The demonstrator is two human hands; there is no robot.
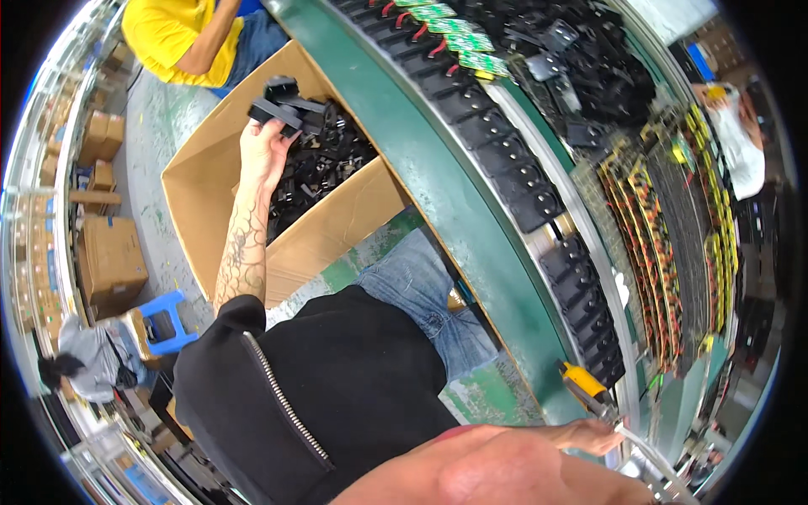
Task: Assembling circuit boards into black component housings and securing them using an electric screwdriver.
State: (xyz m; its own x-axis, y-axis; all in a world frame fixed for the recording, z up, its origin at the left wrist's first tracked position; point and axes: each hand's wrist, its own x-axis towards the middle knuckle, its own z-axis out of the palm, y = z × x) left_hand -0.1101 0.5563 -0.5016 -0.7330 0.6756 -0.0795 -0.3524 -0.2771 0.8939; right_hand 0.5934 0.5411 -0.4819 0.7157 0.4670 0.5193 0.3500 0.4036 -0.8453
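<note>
My left hand (268,151) is raised over a large open cardboard box (337,227) on my left. It grips black plastic parts (286,109), which look like small housings. Beneath it, the box holds a heap of similar black pieces (316,172). My right hand (589,436) is low at the right, by the near end of the green bench (454,185). Its fingers are closed, but what they hold is unclear. A yellow-and-grey tool (585,383) is just beyond its fingertips, and a pale cord or strip (644,446) runs beside them.
Black housings (509,156) line a conveyor along the bench, with green circuit boards (454,42) at its far end. Behind lie piled black parts (581,67) and bundled wired strips (656,252). A person in yellow (172,38) sits beyond the box; a blue stool (168,322) stands left.
</note>
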